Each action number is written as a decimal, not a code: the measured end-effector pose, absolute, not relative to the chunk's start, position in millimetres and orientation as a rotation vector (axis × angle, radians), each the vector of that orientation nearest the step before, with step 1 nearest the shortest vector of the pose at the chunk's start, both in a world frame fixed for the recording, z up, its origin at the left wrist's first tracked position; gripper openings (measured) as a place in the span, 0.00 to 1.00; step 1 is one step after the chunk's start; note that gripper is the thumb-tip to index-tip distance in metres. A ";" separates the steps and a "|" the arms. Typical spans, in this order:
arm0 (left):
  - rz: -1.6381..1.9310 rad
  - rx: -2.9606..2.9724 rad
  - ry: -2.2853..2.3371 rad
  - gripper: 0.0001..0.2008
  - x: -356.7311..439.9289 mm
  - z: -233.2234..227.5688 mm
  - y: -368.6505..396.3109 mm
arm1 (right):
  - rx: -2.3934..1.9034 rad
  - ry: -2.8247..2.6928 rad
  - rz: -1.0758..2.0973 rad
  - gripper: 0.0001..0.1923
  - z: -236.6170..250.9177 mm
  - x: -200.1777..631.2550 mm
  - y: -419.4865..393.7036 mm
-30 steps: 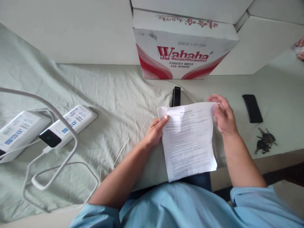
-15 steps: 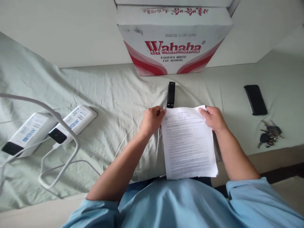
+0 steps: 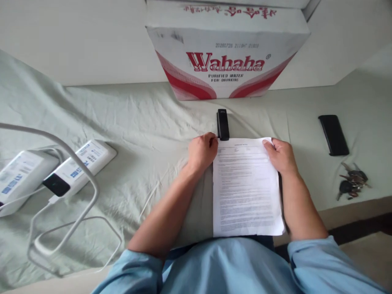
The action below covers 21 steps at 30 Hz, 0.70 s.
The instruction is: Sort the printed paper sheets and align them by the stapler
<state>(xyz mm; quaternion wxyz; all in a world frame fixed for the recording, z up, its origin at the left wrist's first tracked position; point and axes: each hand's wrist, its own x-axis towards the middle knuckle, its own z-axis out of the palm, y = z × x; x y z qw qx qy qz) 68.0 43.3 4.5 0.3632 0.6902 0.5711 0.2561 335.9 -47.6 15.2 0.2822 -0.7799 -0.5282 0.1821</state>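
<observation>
White doc [image 3: 246,192] w/ both hands

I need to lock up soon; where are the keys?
In the head view, the keys lie on the cloth-covered table at the far right, just nearer the person than the black phone and right of the right hand.

printed text on the paper [image 3: 246,188] too small to read; the left power bank [image 3: 15,179] cut off by the frame edge; the carton [image 3: 226,53] top cropped.
</observation>
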 end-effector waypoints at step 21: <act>0.997 2.191 0.943 0.32 63.8 -25.0 41.0 | -1.979 -1.539 0.451 0.27 10.7 357.3 -32.7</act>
